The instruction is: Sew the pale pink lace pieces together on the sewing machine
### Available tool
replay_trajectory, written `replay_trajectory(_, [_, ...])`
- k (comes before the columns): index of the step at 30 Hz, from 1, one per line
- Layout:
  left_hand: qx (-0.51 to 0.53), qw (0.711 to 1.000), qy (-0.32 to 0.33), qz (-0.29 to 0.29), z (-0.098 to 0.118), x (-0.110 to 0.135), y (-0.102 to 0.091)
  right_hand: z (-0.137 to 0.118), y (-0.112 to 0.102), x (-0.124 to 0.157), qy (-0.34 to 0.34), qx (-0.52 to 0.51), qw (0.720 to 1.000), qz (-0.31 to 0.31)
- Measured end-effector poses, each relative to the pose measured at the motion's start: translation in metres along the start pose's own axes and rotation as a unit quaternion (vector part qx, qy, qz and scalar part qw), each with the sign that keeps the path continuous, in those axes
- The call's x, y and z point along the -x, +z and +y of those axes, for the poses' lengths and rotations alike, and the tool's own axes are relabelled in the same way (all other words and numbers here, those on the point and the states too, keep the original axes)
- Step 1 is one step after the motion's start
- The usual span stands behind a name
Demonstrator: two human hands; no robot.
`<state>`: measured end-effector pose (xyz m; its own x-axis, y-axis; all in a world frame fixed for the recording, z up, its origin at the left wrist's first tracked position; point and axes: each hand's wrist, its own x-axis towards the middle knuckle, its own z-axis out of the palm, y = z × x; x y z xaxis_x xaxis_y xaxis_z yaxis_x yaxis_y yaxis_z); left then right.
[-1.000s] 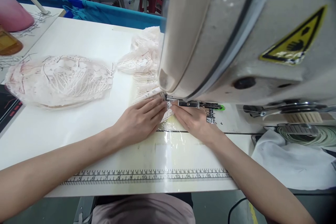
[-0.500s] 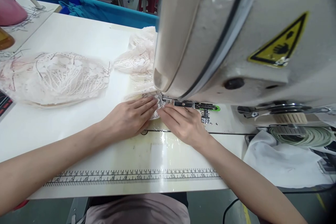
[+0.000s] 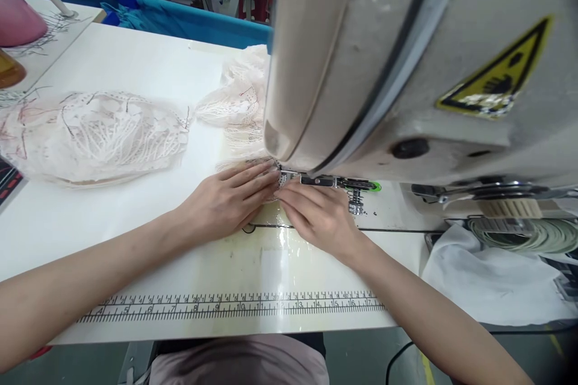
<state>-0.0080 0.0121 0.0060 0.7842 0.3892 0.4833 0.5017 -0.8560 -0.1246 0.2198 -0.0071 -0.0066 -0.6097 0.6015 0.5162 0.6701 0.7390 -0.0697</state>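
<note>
My left hand (image 3: pixel 226 201) lies flat, fingers stretched out together, pressing a piece of white lace (image 3: pixel 246 163) onto the table just left of the sewing machine's presser foot (image 3: pixel 311 180). My right hand (image 3: pixel 318 213) lies flat beside it, its fingertips on the lace edge right in front of the foot. The two hands' fingertips almost meet. The big grey sewing machine head (image 3: pixel 406 60) hangs over them and hides the needle.
A heap of lace pieces (image 3: pixel 97 132) lies on the white table (image 3: pixel 135 66) at the left, another lace bundle (image 3: pixel 239 96) behind the hands. A printed ruler (image 3: pixel 235 307) runs along the front edge. White cloth (image 3: pixel 492 277) lies at the right, a blue bin (image 3: pixel 180 18) behind.
Both hands have slid a little forward and left with the lace towards the presser foot; the view has shifted slightly.
</note>
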Motion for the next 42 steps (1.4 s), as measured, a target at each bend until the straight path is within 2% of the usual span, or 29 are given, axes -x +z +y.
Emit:
replay_trajectory(4, [0.01,1.0,0.003,0.002,-0.001,0.0,0.0,0.004,-0.001,0.003,0.029,-0.013,0.999,-0.001])
replay_trajectory(10, [0.013,1.0,0.003,-0.003,-0.001,0.0,-0.001,-0.002,-0.005,-0.004,-0.02,-0.005,1.0,-0.001])
replay_trajectory(27, [0.0,1.0,0.011,-0.029,0.0,0.003,0.002,-0.004,-0.009,-0.001,-0.015,0.001,0.999,-0.049])
replay_trajectory(34, [0.0,0.998,-0.009,-0.057,0.002,0.005,0.003,-0.005,-0.009,0.0,-0.016,0.013,0.998,-0.058])
replay_trajectory(42, [0.024,0.998,-0.023,-0.056,0.001,0.003,0.001,-0.008,-0.009,0.002,-0.014,0.03,0.997,-0.063])
